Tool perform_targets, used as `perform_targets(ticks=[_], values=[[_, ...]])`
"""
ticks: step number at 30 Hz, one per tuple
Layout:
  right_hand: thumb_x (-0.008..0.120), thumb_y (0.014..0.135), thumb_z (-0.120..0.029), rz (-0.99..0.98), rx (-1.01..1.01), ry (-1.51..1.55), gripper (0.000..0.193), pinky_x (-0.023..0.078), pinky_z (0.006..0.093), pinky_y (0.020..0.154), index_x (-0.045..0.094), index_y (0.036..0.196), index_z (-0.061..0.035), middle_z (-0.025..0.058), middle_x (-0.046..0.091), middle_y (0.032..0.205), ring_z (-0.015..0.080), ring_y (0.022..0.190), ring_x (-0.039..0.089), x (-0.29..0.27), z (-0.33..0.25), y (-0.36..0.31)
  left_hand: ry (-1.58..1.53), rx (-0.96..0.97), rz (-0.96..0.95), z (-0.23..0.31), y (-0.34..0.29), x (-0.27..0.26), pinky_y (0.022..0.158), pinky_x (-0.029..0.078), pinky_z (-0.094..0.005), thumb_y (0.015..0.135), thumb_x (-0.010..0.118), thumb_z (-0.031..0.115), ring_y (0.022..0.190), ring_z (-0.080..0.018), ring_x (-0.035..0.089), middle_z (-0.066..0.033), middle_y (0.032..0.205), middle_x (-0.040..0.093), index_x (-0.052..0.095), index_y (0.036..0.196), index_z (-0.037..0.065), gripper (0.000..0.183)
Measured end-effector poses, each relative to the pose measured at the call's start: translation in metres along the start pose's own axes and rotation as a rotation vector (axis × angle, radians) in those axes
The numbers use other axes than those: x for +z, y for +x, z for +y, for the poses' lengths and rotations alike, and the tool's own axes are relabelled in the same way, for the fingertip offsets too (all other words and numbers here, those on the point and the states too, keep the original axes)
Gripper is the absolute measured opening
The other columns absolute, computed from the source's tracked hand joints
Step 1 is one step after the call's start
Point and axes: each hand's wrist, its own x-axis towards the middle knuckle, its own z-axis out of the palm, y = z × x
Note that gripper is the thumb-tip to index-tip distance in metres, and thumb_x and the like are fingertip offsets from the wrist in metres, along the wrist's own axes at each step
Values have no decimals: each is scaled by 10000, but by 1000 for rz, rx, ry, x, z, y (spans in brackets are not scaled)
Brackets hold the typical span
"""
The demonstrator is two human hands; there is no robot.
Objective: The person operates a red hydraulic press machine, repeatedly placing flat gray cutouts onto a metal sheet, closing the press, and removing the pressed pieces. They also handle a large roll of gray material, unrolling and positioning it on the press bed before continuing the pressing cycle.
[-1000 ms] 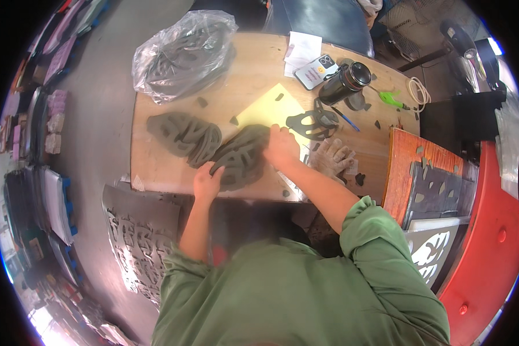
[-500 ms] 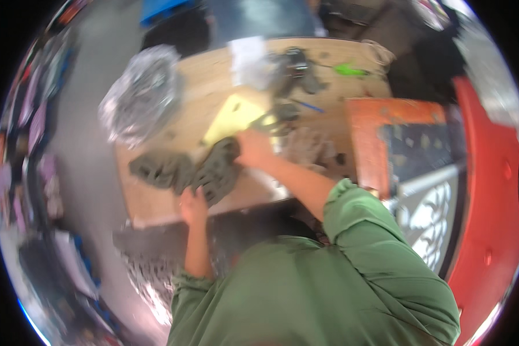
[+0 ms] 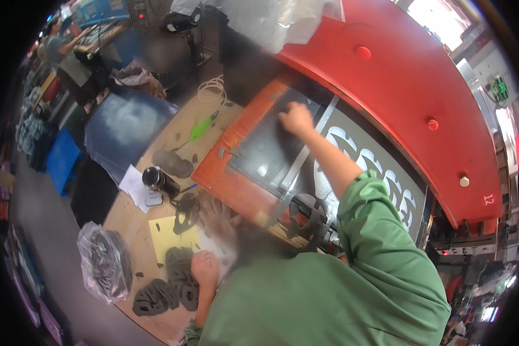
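On the wooden table lie dark grey foam pieces with cut-outs, shaped like clogs or soles; one foam piece (image 3: pixel 182 284) is beside my left hand (image 3: pixel 205 267). The fingers of that hand curl at its edge, closed on it as far as I can see. A second foam piece (image 3: pixel 151 298) lies to its left. Far to the right, my right hand (image 3: pixel 297 119) is over a dark flat plate (image 3: pixel 268 135) in an orange frame (image 3: pixel 236 135). Its fingers are bunched and pressed down; what they hold, if anything, is hidden.
A red machine (image 3: pixel 392 86) curves round the right side, above a panel with pale cut-out shapes (image 3: pixel 386 173). The table (image 3: pixel 118 222) carries a yellow sheet (image 3: pixel 162 237), a black-lidded jar (image 3: pixel 154 177), a green tool (image 3: pixel 200 128) and a plastic bag (image 3: pixel 102 262). A person (image 3: pixel 63 49) stands far left.
My view has swung to the right, toward the red machine. My right hand has left the foam piece and reached over to the dark plate; my left hand has stayed by the foam pieces.
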Motion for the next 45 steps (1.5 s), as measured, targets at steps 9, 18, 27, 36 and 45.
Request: perform_targets(ticks=[9, 18, 27, 36, 45], values=[[379, 959, -601, 46, 70, -241, 790, 219, 511, 1169, 353, 1461, 9, 277, 322, 1514, 444, 1413, 292, 42, 43, 52, -101, 471, 20, 109, 208, 36, 911, 450, -466, 725, 815, 211, 1050, -382, 542, -192, 1157, 543, 592, 1129, 28, 496], [464, 996, -373, -131, -363, 151, 588, 228, 498, 1174, 425, 1394, 58, 279, 366, 1486, 432, 1406, 309, 86, -73, -112, 127, 374, -329, 90, 297, 86, 1170, 240, -487, 929, 589, 307, 1396, -390, 359, -221, 1471, 433, 484, 1396, 35, 551], [482, 969, -450, 109, -177, -49, 665, 301, 439, 1149, 377, 1445, 2, 236, 333, 1525, 409, 1408, 313, 41, -35, 47, 179, 566, -436, 130, 278, 81, 1184, 182, -509, 734, 691, 633, 1435, -350, 304, -133, 1526, 391, 524, 1402, 130, 853], [515, 973, -320, -168, -747, 95, 488, 255, 509, 1159, 501, 1340, 1, 228, 433, 1441, 404, 1382, 349, 83, -73, -96, -60, 433, -413, 77, 231, 53, 1125, 307, -508, 782, 738, 299, 1368, -374, 395, -181, 1417, 489, 614, 1241, 50, 537], [547, 951, -367, -113, -768, 59, 594, 280, 479, 1155, 473, 1341, 75, 241, 448, 1425, 402, 1362, 385, 94, -122, -162, -982, -407, 427, 58, 164, 46, 1126, 314, -475, 957, 560, 334, 1351, -351, 403, -119, 1531, 325, 319, 1467, 49, 632]])
